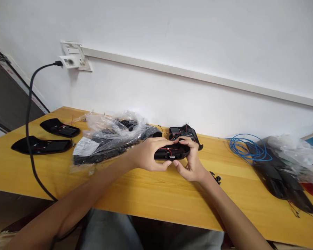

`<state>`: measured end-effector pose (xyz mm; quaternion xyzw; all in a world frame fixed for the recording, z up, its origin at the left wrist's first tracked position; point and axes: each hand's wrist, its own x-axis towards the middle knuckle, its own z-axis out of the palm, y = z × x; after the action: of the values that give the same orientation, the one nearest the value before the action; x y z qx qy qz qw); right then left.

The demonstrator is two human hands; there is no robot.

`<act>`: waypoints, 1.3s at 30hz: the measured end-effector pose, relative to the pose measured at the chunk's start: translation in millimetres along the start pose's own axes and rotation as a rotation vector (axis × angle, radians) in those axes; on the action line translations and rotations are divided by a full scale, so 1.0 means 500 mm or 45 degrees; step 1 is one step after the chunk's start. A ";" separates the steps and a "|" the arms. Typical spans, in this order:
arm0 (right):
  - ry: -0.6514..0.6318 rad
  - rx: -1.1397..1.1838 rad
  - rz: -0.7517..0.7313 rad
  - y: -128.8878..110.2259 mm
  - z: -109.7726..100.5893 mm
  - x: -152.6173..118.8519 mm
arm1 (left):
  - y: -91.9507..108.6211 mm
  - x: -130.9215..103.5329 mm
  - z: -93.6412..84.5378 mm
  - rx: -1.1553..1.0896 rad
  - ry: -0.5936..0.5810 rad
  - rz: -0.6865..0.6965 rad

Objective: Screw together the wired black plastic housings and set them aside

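Note:
Both my hands grip a curved black plastic housing [177, 151] over the middle of the table. A red wire runs inside it, and a small silvery part shows on its near edge. My left hand [151, 154] holds its left side, thumb at the near edge and fingers over the far edge. Around its right end my right hand [191, 159] is closed, its thumb close to the left one. Just behind lie similar black housings [182, 130] with red wires. Some small black pieces [216, 177] rest on the table near my right wrist.
A clear plastic bag [114, 130] of black parts lies to the left, beside two black shells [41, 146]. Toward the right are a blue cable coil [246, 147], more black shells [279, 180] and plastic bags [297, 149]. A black cord [28, 114] hangs from the wall socket across the table's left side.

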<state>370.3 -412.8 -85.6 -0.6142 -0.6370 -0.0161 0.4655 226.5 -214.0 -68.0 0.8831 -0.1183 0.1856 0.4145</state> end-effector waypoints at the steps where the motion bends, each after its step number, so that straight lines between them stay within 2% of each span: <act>1: -0.012 0.002 0.003 -0.001 -0.001 0.000 | -0.001 0.000 0.001 -0.009 0.001 -0.010; 7: -0.054 0.009 0.014 0.003 -0.011 -0.005 | -0.004 0.008 -0.003 -0.079 -0.002 -0.071; 12: -0.108 0.077 0.218 0.002 -0.012 -0.009 | -0.008 0.021 -0.022 -0.271 -0.162 -0.207; 18: -0.088 0.183 0.325 0.002 -0.005 -0.007 | -0.022 0.021 -0.021 -0.456 -0.217 -0.338; 22: -0.055 0.201 0.382 0.009 0.004 -0.007 | -0.027 0.024 -0.022 -0.519 -0.273 -0.358; 25: -0.042 0.179 0.377 0.011 0.007 -0.006 | -0.020 0.027 -0.021 -0.413 -0.224 -0.327; 31: -0.060 0.089 0.270 0.009 0.002 -0.008 | -0.001 0.023 -0.005 -0.257 -0.020 -0.350; 35: -0.029 0.013 0.168 0.007 -0.001 -0.011 | 0.000 0.015 0.006 -0.172 0.023 -0.263; 39: 0.045 -0.017 0.141 0.006 0.005 -0.009 | 0.000 0.013 0.019 -0.179 0.084 -0.268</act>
<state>370.4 -414.2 -91.4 -0.6511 -0.5938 -0.0053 0.4728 234.7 -222.0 -70.9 0.8527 -0.0239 0.1611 0.4963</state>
